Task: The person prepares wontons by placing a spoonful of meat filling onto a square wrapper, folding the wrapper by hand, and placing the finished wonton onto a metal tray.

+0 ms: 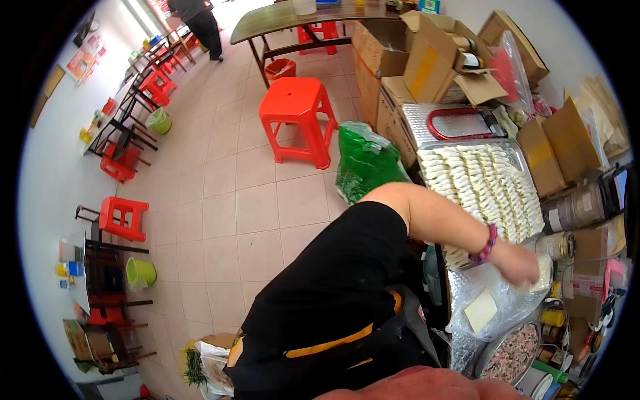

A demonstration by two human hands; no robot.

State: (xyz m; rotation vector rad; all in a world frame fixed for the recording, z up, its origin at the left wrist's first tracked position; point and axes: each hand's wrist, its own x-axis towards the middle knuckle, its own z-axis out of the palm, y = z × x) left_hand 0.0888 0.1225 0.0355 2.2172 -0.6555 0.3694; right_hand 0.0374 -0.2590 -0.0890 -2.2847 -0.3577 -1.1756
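My left hand (517, 265), with a beaded purple bracelet on its wrist, reaches over the work table. Its fingers point down at the edge of a stack of pale dough wrappers (544, 272) in clear plastic; blur hides whether they grip one. A single square wrapper (481, 311) lies flat on the plastic sheet (457, 320). Nearby stands a round metal bowl of minced filling with green bits (512, 352). Rows of folded dumplings (475, 187) cover a metal tray beyond my wrist. My right hand is out of view; only bare skin shows at the bottom edge.
Jars (550, 245), bottles and cables crowd the table's far side. Cardboard boxes (380, 55) and a green bag (367, 160) stand beside the tray. A red plastic stool (295, 107) is on the tiled floor. A person (200, 25) stands far off, near more tables.
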